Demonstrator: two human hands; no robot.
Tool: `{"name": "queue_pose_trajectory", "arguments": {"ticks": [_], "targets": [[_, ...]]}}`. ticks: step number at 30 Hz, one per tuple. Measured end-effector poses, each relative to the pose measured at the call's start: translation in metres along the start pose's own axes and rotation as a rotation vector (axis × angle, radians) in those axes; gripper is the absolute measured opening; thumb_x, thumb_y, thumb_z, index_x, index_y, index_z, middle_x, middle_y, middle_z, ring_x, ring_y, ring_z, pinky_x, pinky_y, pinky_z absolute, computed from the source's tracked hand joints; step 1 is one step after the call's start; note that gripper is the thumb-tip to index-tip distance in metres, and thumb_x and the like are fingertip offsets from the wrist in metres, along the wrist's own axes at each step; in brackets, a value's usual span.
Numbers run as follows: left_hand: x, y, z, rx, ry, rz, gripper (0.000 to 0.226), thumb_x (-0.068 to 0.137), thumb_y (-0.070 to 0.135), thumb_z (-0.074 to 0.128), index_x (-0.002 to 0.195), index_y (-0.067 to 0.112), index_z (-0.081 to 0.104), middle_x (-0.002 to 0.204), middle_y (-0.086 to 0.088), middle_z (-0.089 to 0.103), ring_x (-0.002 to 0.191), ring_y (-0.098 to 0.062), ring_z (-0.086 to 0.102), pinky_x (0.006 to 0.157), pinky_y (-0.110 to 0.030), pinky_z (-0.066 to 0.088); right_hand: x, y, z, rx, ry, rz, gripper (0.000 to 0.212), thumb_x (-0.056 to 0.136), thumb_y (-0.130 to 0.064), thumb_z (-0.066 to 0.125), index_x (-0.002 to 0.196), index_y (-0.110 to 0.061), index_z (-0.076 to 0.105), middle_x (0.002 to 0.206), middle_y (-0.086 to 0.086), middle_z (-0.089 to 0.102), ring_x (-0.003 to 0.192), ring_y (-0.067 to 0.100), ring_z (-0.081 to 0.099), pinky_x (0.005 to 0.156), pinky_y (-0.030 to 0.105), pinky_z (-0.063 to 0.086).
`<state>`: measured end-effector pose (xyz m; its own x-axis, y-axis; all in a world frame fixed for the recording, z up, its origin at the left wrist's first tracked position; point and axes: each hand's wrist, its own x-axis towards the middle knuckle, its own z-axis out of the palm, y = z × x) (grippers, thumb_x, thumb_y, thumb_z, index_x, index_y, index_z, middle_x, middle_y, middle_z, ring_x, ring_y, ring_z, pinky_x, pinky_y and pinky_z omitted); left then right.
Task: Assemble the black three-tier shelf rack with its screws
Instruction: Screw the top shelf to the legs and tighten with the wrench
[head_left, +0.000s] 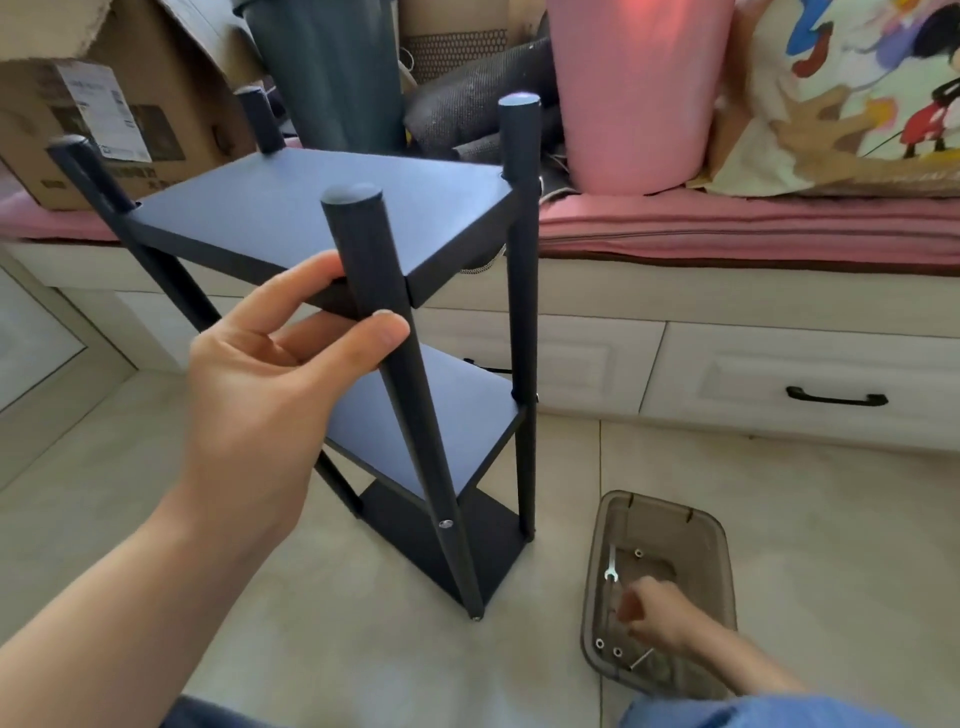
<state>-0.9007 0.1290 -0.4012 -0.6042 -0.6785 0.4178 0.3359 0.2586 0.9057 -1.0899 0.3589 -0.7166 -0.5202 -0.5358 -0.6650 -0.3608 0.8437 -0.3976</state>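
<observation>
Gripping the rack's (332, 228) front post, left hand (270, 374) fingers curl; right hand (649, 613) blurred in tray (722, 540), fingers unclear.

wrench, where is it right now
In the head view the wrench lies lower right, inside the clear brown tray on the floor, right of the rack and just above the right hand.

The rack (415, 332) stands on the floor (779, 493) before the bench (727, 228). Right of it lies a tray (722, 540) holding a wrench (611, 566) and screws (608, 647). Behind, on the bench, sits a box (104, 104).
</observation>
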Motion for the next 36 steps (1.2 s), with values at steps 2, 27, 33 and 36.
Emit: {"name": "queue_pose_trajectory", "arguments": {"ticks": [2,27,33,36], "targets": [[0.000,0.000,0.003,0.009,0.003,0.004,0.047,0.065,0.043,0.088,0.110,0.038,0.077,0.105,-0.002,0.079,0.097,-0.028,0.076,0.091,-0.036,0.059,0.009,0.006,0.016,-0.059,-0.027,0.012,0.021,0.092,-0.016,0.060,0.111,-0.009,0.066,0.113,0.007,0.069,0.107,0.019,0.065,0.082,0.020,0.045],[-0.001,-0.003,0.009,0.093,0.017,0.033,0.033,0.075,0.029,0.081,0.104,0.043,0.077,0.099,0.005,0.079,0.084,-0.019,0.073,0.067,-0.022,0.054,0.070,-0.047,0.101,-0.285,-0.045,-0.160,0.029,0.093,-0.013,0.055,0.121,-0.008,0.060,0.125,0.014,0.063,0.112,0.030,0.063,0.091,0.034,0.051],[-0.001,-0.001,0.007,0.080,-0.001,0.021,0.035,0.076,0.027,0.080,0.109,0.038,0.074,0.098,0.004,0.079,0.087,-0.020,0.074,0.067,-0.021,0.053,0.070,-0.051,0.105,-0.207,-0.053,-0.115,0.028,0.090,-0.018,0.056,0.117,-0.011,0.061,0.123,0.011,0.064,0.112,0.026,0.063,0.091,0.033,0.052],[0.000,-0.001,0.008,0.072,-0.003,0.022,0.035,0.075,0.026,0.080,0.107,0.039,0.075,0.097,0.005,0.079,0.085,-0.018,0.073,0.066,-0.020,0.052,0.067,-0.054,0.108,-0.199,-0.050,-0.099,0.029,0.090,-0.018,0.051,0.116,-0.010,0.062,0.123,0.012,0.065,0.112,0.028,0.063,0.090,0.033,0.051]]}}
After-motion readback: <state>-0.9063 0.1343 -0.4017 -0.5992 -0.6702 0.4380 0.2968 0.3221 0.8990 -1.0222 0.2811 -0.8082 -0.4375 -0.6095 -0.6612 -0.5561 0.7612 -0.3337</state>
